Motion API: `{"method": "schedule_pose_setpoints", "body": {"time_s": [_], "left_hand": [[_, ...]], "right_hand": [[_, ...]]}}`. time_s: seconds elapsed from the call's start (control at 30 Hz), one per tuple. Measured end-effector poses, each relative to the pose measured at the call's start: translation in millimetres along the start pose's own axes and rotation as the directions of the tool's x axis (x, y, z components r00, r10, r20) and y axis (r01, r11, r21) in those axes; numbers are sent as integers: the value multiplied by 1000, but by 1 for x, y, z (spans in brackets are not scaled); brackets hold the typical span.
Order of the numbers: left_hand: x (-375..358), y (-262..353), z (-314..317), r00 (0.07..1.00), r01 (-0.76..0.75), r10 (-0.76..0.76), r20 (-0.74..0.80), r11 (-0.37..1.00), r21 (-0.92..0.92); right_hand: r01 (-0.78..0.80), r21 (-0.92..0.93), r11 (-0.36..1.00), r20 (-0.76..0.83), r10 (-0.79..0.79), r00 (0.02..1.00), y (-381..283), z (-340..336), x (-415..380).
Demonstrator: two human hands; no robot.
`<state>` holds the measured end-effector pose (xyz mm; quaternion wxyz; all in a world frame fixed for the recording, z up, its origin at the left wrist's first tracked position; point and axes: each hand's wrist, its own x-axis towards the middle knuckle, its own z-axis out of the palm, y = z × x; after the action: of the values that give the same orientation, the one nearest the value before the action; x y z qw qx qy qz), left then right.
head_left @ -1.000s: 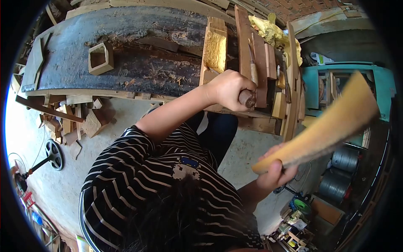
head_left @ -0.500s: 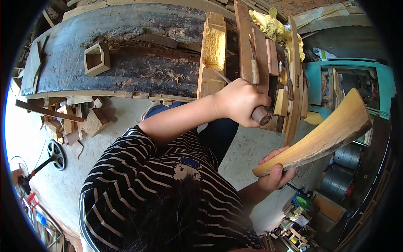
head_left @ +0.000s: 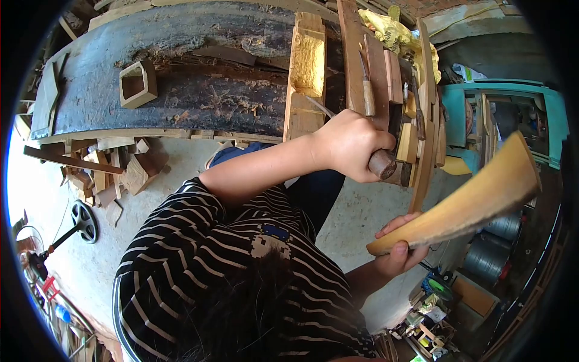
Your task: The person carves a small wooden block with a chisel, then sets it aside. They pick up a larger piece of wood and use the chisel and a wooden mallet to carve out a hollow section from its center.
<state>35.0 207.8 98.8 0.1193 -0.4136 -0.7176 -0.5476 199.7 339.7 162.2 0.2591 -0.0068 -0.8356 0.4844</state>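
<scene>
My left hand (head_left: 362, 145) is wrapped round the dark wooden handle of a chisel (head_left: 383, 164). Its thin metal blade points up and left, the tip by the lower edge of a rough yellow recess cut into a wooden block (head_left: 297, 123). Off to the right, my right hand (head_left: 403, 250) grips the narrow end of a flared wooden mallet (head_left: 470, 202). The mallet's broad end is raised up and right, apart from the chisel, and slightly blurred. A second chisel (head_left: 368, 93) with a light wooden handle lies on the boards beyond my left hand.
The block rests across a dark, debris-strewn slab bench (head_left: 199, 114). A hollow wooden box (head_left: 139, 85) sits on it at left. Offcuts (head_left: 96, 172) are heaped on the floor below. Several tools and wood strips lie right of the block, near a turquoise frame (head_left: 552, 114).
The mallet in my right hand has shifted slightly right and down. My left hand has moved a little to the right with the chisel, its blade tip still by the recess.
</scene>
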Motion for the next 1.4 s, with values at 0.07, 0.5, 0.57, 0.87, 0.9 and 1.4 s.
{"method": "schedule_pose_setpoints", "body": {"time_s": [0.07, 0.5, 0.57, 0.87, 0.9, 1.4], "left_hand": [[3, 1, -2, 1000, 14, -14, -11, 1000, -9], [11, -3, -6, 985, 168, -168, -43, 986, -1], [11, -4, -4, 986, 163, -162, -32, 987, 1], [7, -1, -3, 985, 149, -155, 71, 986, 76], [6, 0, -2, 989, 139, -141, 32, 989, 59], [-1, 1, 12, 996, 87, -88, 32, 995, 40]], "right_hand": [[127, 23, 992, 5, -127, 992, -5, 1, 2], [-182, -14, 983, -65, 181, 981, -20, 15, -6], [-130, 62, 990, -54, 133, 990, -23, 2, -17], [-386, 10, 922, 132, 381, 915, -21, 22, -10], [-388, 12, 922, 129, 383, 915, -21, 17, -13], [-186, -10, 983, -5, 185, 983, -3, 4, -22]]}}
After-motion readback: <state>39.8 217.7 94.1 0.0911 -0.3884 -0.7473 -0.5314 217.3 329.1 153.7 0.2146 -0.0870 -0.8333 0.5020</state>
